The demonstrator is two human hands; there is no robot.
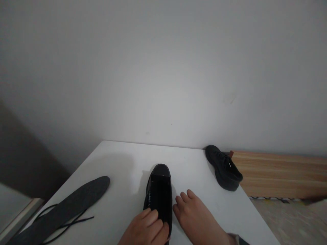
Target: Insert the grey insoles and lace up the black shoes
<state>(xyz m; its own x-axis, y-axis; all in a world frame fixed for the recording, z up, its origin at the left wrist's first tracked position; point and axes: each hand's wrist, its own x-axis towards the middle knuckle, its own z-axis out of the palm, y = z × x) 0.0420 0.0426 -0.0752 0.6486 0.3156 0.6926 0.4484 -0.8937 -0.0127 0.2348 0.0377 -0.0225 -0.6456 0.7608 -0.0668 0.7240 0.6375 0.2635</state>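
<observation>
A black shoe (160,190) lies in the middle of the white table, toe pointing at the wall. A row of light stitches or eyelets shows along its left inner side. My left hand (147,228) is closed over the near part of this shoe, fingers bent round its edge, hiding that end. Just right of the shoe, my right hand (194,216) is held low over the table with its fingers curled under. Whatever may be inside those fingers is hidden. On the left lies a long dark grey insole (76,197), with a black shoelace (76,222) partly under it.
Another black laced shoe (223,168) rests at the table's far right corner. The white table (120,163) meets a pale wall (163,85). Beyond the right edge are a wood-grain panel (278,173) and the floor (288,221).
</observation>
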